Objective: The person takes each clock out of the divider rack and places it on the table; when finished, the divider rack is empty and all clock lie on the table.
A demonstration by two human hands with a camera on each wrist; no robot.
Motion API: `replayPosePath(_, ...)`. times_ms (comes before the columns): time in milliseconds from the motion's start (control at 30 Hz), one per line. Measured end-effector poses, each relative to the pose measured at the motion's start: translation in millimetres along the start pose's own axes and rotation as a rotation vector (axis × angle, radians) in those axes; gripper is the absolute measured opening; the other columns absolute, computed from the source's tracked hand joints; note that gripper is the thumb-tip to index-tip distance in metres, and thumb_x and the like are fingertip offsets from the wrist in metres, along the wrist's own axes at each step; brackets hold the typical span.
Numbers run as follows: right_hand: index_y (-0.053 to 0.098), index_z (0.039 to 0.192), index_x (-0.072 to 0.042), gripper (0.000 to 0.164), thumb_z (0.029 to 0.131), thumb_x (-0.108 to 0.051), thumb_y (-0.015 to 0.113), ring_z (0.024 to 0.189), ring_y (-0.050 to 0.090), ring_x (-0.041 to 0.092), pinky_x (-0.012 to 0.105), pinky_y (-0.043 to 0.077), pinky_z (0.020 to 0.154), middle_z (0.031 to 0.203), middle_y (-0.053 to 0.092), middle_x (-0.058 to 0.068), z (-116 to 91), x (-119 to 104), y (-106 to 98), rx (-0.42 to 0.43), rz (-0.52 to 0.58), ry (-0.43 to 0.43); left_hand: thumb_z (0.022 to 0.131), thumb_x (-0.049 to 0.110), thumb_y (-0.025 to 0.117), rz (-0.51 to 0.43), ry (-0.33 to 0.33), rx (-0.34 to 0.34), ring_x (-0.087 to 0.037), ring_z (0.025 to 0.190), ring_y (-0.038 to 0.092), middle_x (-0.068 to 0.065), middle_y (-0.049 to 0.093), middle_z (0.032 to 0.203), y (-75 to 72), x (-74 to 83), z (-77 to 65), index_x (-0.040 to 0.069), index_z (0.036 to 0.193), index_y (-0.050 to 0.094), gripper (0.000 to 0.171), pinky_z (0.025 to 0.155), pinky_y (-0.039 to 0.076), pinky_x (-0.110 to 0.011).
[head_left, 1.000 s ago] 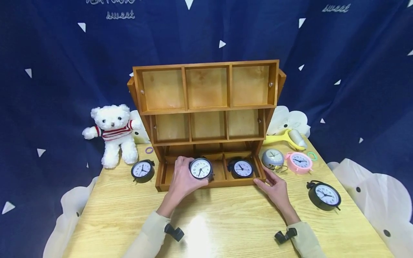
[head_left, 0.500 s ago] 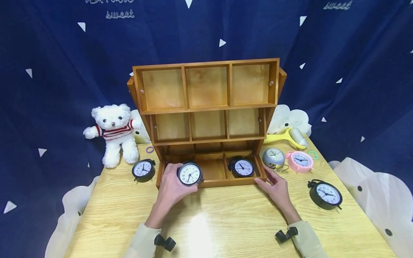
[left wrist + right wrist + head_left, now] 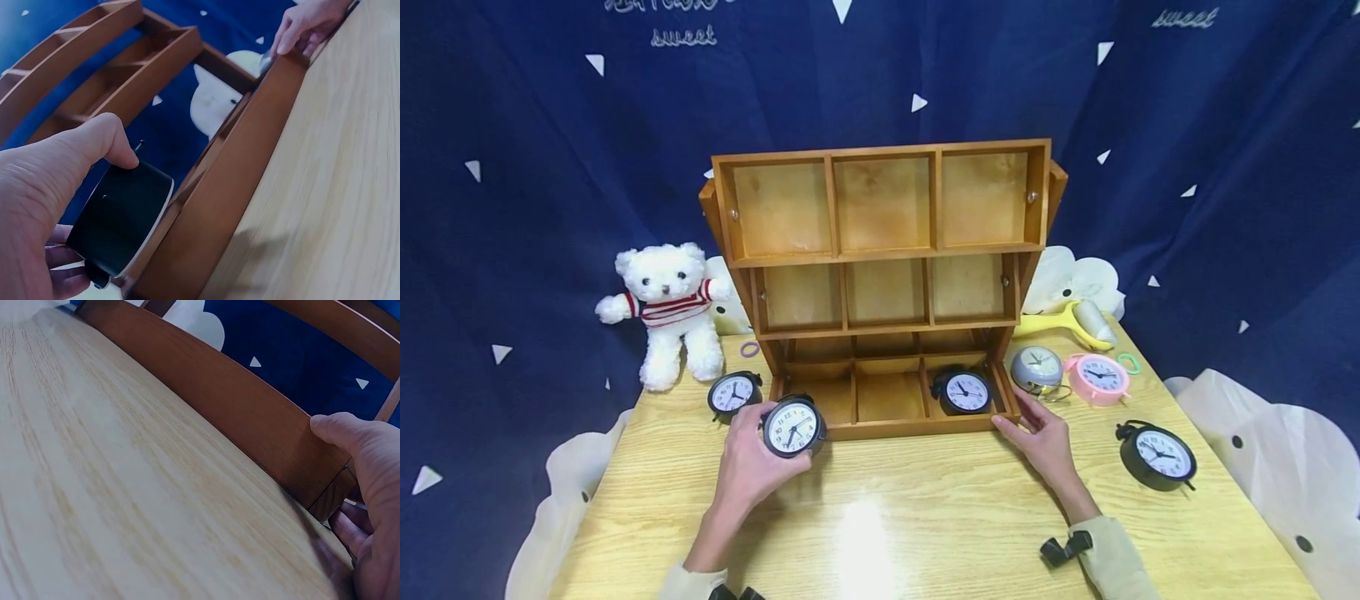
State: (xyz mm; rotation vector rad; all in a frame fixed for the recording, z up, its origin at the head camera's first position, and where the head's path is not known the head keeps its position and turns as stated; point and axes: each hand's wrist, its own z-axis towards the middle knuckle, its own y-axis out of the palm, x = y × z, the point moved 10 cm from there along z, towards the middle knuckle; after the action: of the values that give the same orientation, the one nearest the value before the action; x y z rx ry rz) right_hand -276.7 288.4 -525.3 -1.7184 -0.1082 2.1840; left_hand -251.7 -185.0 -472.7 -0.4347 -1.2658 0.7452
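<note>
My left hand (image 3: 754, 457) grips a round black alarm clock (image 3: 793, 428) with a white dial, thumb on one side and fingers on the other. It is held in front of the left end of a tiered wooden box (image 3: 917, 425); the left wrist view shows the black side of this clock (image 3: 122, 215). My right hand (image 3: 1043, 440) holds the box's front right corner, the thumb (image 3: 331, 428) on top of the front board and the fingers round the end. Another black alarm clock (image 3: 966, 392) sits in the bottom tier's right compartment.
A black clock (image 3: 733, 395) stands left of the box near a white teddy bear (image 3: 673, 325). On the right are a grey clock (image 3: 1036, 367), a pink clock (image 3: 1097, 377), another black clock (image 3: 1157, 456), a yellow-handled roller (image 3: 1067, 322) and a green ring (image 3: 1128, 363).
My left hand has carried the black alarm clock left and toward me, from over the bottom tier's middle compartment to the front of its left end. The right hand has stayed at the corner.
</note>
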Motion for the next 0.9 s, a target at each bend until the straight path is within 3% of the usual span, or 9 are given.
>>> replayPosePath(367,0.060,0.144,0.000,0.065,0.086,-0.005,0.087,0.134,0.054,0.041,0.011,0.049,0.097,0.147,0.058,0.023,6,36,0,0.011,0.014,0.006,0.059,0.022,0.095,0.012,-0.126,0.057,-0.037,0.116,0.055,-0.021,0.061,0.125,-53.9,-40.4,-7.0,0.000,0.134,0.058,0.086,0.096,0.048,-0.053)
replayPosePath(667,0.062,0.143,-0.002,0.064,0.085,-0.010,0.088,0.131,0.059,0.016,0.009,0.049,0.097,0.147,0.059,0.022,6,41,-1,0.016,-0.021,0.011,0.062,0.016,0.092,-0.010,-0.211,0.178,-0.035,0.109,0.057,-0.021,0.056,0.125,-100.2,-77.4,-7.5,-0.004,0.134,0.055,0.083,0.085,0.044,-0.035)
replayPosePath(900,0.062,0.143,-0.001,0.064,0.085,-0.011,0.088,0.130,0.059,0.015,0.007,0.049,0.095,0.146,0.059,0.024,7,40,-1,0.021,-0.047,-0.001,0.061,0.017,0.090,0.057,-0.233,0.236,-0.041,0.118,0.049,-0.025,0.051,0.130,-125.4,-104.2,-0.9,-0.005,0.134,0.055,0.085,0.088,0.039,-0.044)
